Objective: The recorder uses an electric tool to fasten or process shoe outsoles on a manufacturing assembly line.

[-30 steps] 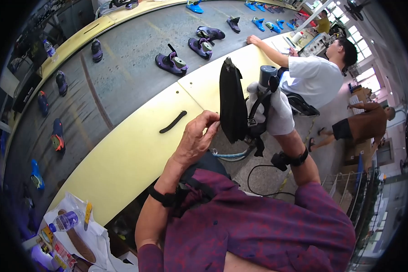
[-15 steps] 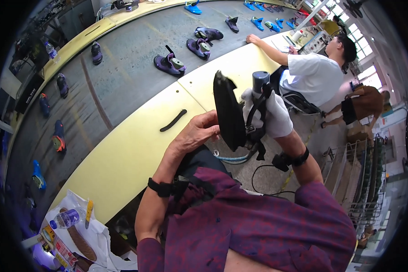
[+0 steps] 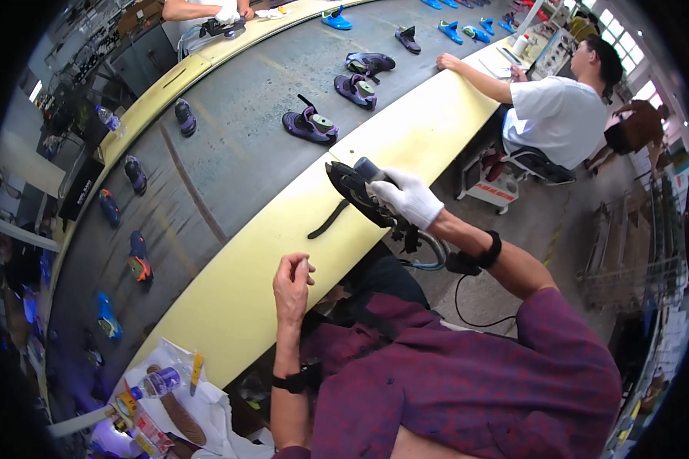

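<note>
My right hand (image 3: pixel 410 197), in a white glove, is closed round the grey-ended handle of a black steam iron (image 3: pixel 346 183). The iron is low over the yellow worktable (image 3: pixel 237 306), with its pointed end toward the conveyor; whether it touches the top I cannot tell. A short, curved black strip (image 3: pixel 328 220) lies on the table beside the iron. My bare left hand (image 3: pixel 292 289) is raised near the table's front edge, apart from the iron. Its fingers are curled in, with the thumb against them; anything between them is hidden.
Beyond the table runs a grey conveyor belt (image 3: pixel 245 153) carrying several shoes, among them a purple shoe (image 3: pixel 310 125). A co-worker (image 3: pixel 555 115) sits at the right. Another person's gloved hand (image 3: pixel 227 14) works across the belt. A plastic bottle (image 3: pixel 157 382) lies at lower left. Hoses (image 3: pixel 435 256) hang below the iron.
The iron has been turned from upright and lowered toward the table beside the strip. My left hand has come away from the iron, toward me. The view has shifted, and a person across the belt shows.
</note>
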{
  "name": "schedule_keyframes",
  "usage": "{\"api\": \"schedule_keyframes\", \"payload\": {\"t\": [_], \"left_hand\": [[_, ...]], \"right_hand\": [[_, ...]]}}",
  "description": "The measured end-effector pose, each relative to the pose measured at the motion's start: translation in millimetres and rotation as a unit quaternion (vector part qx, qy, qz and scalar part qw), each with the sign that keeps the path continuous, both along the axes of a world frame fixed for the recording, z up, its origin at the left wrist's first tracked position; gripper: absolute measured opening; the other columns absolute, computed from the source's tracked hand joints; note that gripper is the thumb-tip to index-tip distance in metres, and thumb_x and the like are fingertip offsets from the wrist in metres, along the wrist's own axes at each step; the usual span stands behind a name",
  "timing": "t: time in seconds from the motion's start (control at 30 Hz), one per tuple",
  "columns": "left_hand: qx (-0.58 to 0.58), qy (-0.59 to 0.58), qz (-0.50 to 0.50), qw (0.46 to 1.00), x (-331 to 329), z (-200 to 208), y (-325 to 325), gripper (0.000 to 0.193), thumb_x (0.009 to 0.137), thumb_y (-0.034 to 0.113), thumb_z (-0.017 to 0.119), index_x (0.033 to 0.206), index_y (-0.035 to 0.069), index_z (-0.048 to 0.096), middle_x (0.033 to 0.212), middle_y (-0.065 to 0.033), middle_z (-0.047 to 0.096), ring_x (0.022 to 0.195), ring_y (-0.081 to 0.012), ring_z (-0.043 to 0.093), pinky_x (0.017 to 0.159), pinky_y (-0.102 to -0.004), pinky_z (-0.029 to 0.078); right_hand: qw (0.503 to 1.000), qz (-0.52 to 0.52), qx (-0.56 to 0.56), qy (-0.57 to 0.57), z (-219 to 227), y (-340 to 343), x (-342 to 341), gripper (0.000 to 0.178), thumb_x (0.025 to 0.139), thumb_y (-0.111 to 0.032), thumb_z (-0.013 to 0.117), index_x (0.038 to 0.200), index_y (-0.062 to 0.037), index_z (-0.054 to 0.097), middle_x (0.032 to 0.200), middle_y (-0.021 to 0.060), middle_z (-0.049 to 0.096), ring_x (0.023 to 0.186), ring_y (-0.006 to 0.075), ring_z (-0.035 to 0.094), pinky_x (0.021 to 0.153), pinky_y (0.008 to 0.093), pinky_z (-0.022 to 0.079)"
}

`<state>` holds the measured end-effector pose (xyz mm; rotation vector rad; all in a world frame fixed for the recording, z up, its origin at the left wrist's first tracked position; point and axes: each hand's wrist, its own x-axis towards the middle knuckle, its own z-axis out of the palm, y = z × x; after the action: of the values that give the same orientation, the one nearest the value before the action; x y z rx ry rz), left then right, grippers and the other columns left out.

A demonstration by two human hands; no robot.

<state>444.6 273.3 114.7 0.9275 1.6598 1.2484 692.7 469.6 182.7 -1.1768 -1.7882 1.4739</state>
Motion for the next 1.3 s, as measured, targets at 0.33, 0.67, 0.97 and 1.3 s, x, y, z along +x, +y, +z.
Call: {"api": "schedule_keyframes", "payload": {"t": [0.33,0.67,0.97,1.3], "left_hand": [[-0.065,0.189,-0.002,0.980,2.7,-63.3,1.4,0.020,0.106,0.015,0.060,0.117,0.000,0.067,0.095,-0.0097,0.072,0.080,-0.0164,0.067,0.074,-0.0319,0.054],[-0.019,0.165,-0.111,0.980,59.8,-25.0,131.6,0.029,0.109,0.025,0.060,0.121,-0.001,0.066,0.092,-0.0100,0.072,0.071,-0.0129,0.063,0.066,-0.0298,0.052],[-0.222,0.071,-0.074,0.970,67.3,-3.8,201.3,0.080,0.102,0.072,0.055,0.084,-0.004,0.069,0.059,-0.0065,0.062,0.041,-0.0125,0.051,0.038,-0.0286,0.038],[-0.197,-0.046,-0.042,0.978,64.5,-24.1,179.9,0.065,0.103,0.057,0.064,0.079,-0.003,0.068,0.061,-0.0088,0.065,0.042,-0.0158,0.057,0.037,-0.0291,0.045]], "right_hand": [[0.986,-0.026,0.033,-0.159,-100.3,97.2,-38.4,0.037,0.098,-0.028,0.060,0.120,0.0006,0.069,0.100,0.0226,0.073,0.091,0.0332,0.069,0.087,0.0425,0.054],[0.966,-0.103,0.198,-0.126,-81.8,52.8,-31.9,0.033,0.089,-0.012,0.072,0.119,0.0015,0.068,0.108,0.0246,0.070,0.103,0.0436,0.068,0.093,0.0495,0.053],[0.881,-0.040,0.428,-0.198,-88.7,1.1,-14.1,0.040,0.082,-0.011,0.069,0.119,0.0046,0.065,0.121,0.0209,0.065,0.117,0.0399,0.063,0.109,0.0501,0.046],[0.885,-0.056,0.439,-0.144,-84.7,-29.6,-10.4,0.044,0.084,-0.016,0.069,0.120,0.0096,0.064,0.124,0.0237,0.064,0.119,0.0405,0.062,0.108,0.0495,0.050]]}}
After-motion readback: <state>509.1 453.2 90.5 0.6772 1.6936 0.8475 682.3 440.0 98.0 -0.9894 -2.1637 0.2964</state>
